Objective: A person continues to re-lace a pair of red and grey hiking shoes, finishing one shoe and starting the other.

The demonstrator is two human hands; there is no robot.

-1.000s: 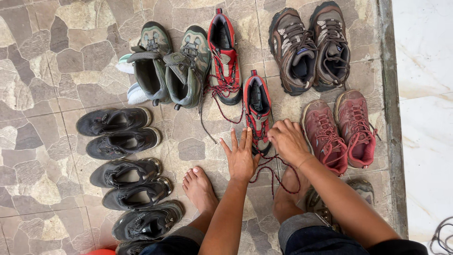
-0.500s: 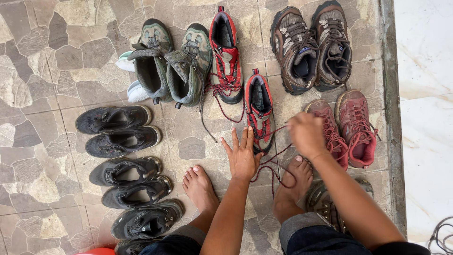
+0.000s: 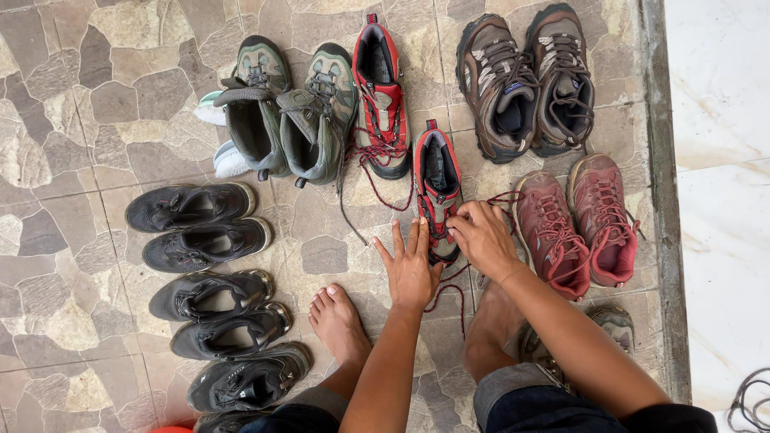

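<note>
A red and black hiking shoe (image 3: 438,170) lies on the stone floor with its dark red laces (image 3: 461,309) loose and trailing towards me. My left hand (image 3: 411,269) lies flat with fingers spread, its fingertips against the shoe's near end. The fingers of my right hand (image 3: 483,238) are pinched on the laces at the shoe's lower right side. Its matching shoe (image 3: 381,96) lies further away to the left, laces spilling out.
Green boots (image 3: 289,112), brown shoes (image 3: 525,80) and maroon shoes (image 3: 577,228) surround the red pair. Several black shoes (image 3: 208,240) line the left. My bare foot (image 3: 337,321) is beside them. A worn shoe (image 3: 613,325) lies under my right arm. White ledge (image 3: 722,160) at right.
My right hand swung out to the right over the maroon shoe, drawing the lace, then came back to the red shoe. My left hand stayed put.
</note>
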